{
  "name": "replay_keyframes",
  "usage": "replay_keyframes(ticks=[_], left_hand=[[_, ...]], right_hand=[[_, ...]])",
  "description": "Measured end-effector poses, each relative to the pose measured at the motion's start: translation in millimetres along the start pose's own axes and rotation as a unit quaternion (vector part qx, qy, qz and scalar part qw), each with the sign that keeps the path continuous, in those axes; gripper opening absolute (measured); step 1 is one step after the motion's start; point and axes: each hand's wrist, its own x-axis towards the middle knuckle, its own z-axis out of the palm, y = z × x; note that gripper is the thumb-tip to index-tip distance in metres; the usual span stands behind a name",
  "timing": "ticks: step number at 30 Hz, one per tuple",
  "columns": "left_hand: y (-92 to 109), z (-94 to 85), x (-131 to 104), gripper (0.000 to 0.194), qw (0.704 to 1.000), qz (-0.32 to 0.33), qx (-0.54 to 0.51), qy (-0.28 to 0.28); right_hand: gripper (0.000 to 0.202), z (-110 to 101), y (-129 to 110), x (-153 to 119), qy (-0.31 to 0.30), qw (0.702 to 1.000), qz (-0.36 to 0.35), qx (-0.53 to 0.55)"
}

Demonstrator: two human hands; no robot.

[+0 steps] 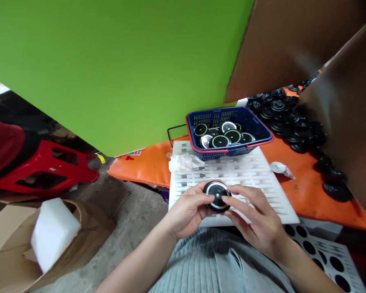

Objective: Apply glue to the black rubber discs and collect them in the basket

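Just above the near edge of a white slotted board point(277, 195), pretty much over the person's lap, is the black disc point(217, 196) with a silver ring. The left hand point(189, 209) has it gripped, thumb on the face and fingers behind. The right hand point(259, 219) is half curled, fingertips on the disc's right side; can't tell if it's taking any of the weight. Between the hands and the blue basket point(212, 156) there's a decent stretch of slotted board, with crumpled white tissue point(185, 162) near the left edge. The basket's at the far end of the board, red rim up, with more discs point(221, 141) inside, and a green panel point(118, 73) hems it in from behind. On the right, a small white item point(279, 167) lies by the board's edge on the orange desk point(149, 165), then it gets tight: a heap of black discs point(280, 118) boxed in by cardboard panels point(347, 114). Left has way more room, since the desk ends and bare concrete floor point(125, 219) runs over to a cardboard box point(91, 228) with a white foam block point(53, 234) in it.
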Motion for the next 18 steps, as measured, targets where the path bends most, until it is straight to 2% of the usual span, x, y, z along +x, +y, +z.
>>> replay_keyframes(ticks=[3, 6, 8, 10, 14, 18], left_hand=[[-1.6, 0.4, -1.0, 0.042, 1.0, -0.007, 0.011, 0.0], [-7.9, -0.2, -1.5, 0.05, 0.999, -0.008, 0.038, -0.009], [-12.7, -0.4, -1.3, 0.047, 0.997, 0.013, 0.072, -0.031], [-15.7, 0.0, -0.5, 0.039, 0.99, 0.047, 0.118, -0.059], [-11.7, 1.1, 1.6, 0.034, 0.975, 0.088, 0.195, -0.059], [0.7, 1.7, 1.7, 0.036, 0.959, 0.063, 0.266, -0.076]], right_hand=[[0.035, -2.2, -1.9, 3.1, 0.008, 0.981, 0.168, 0.094], [0.023, -3.2, -3.7, 9.6, -0.028, 0.917, 0.333, 0.22], [0.025, -2.8, -5.7, 14.0, -0.048, 0.866, 0.402, 0.292], [0.028, -1.5, -7.9, 16.8, -0.043, 0.834, 0.438, 0.333], [0.031, 1.0, -7.4, 18.6, -0.031, 0.821, 0.448, 0.353], [0.033, -4.4, 3.3, 24.4, -0.128, 0.811, 0.434, 0.371]])
